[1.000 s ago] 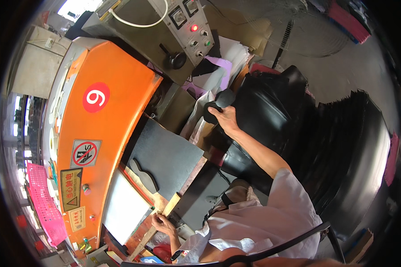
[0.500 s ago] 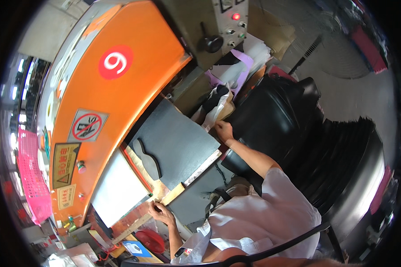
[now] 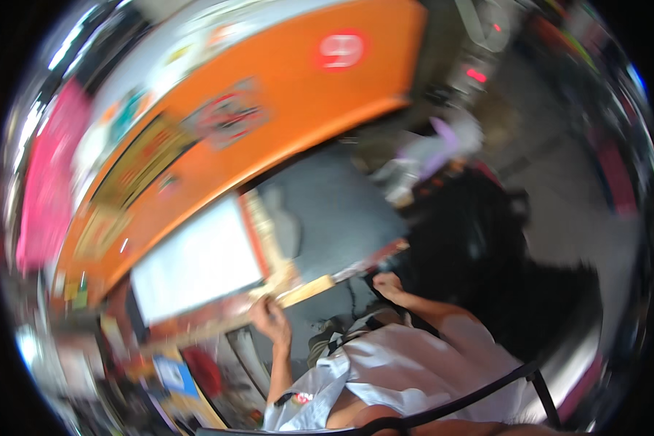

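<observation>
My left hand (image 3: 270,320) is at the near edge of the work surface, beside a pale wooden strip (image 3: 307,290). Motion smears its fingers, so their grip is unclear. My right hand (image 3: 389,285) is closed like a fist just off the front right corner of a dark grey sheet (image 3: 349,207), close to black material (image 3: 458,232). What it may hold is hidden. A sole-shaped dark piece (image 3: 289,229) lies at the sheet's left side. Left of that is a white board (image 3: 196,260) with a red edge.
An orange machine housing (image 3: 291,91) arches over the back of the work surface. White and purple scraps (image 3: 439,149) are piled at the back right. A pink basket (image 3: 47,182) stands far left, and a red round object (image 3: 202,369) sits low at the left.
My right hand has come back toward my body from the scraps behind the sheet. The left hand stays near the wooden strip. The whole view has turned and blurred.
</observation>
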{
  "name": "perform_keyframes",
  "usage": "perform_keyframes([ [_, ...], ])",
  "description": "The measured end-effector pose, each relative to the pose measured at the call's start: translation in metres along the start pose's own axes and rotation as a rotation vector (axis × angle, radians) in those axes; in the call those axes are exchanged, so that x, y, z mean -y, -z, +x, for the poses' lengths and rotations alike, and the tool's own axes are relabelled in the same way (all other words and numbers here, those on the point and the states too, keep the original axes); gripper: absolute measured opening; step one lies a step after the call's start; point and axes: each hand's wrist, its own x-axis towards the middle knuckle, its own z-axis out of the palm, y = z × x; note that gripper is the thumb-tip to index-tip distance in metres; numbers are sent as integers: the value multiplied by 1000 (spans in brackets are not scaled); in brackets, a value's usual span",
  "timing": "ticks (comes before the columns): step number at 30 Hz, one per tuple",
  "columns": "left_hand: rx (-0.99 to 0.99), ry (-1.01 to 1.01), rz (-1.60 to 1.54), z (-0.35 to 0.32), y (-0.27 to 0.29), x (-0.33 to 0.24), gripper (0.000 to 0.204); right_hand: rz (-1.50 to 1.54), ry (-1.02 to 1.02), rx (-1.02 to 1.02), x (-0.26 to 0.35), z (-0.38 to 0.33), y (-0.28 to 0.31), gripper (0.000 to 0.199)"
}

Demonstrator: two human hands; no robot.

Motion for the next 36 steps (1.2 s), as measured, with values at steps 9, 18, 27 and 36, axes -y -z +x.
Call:
perform_keyframes([
  [9,-209,184,-215,-70,50,18,19,387,-110,953,199,-29,-10,13],
  [18,-424,939,-430,-171,165,153,24,215,198,1247,409,-100,-103,22],
  [27,-626,895,-312,-142,293,216,31,285,462,1211,563,-120,-195,17],
  [36,-595,618,141,-57,380,282,52,192,848,1001,701,-64,-285,18],
])
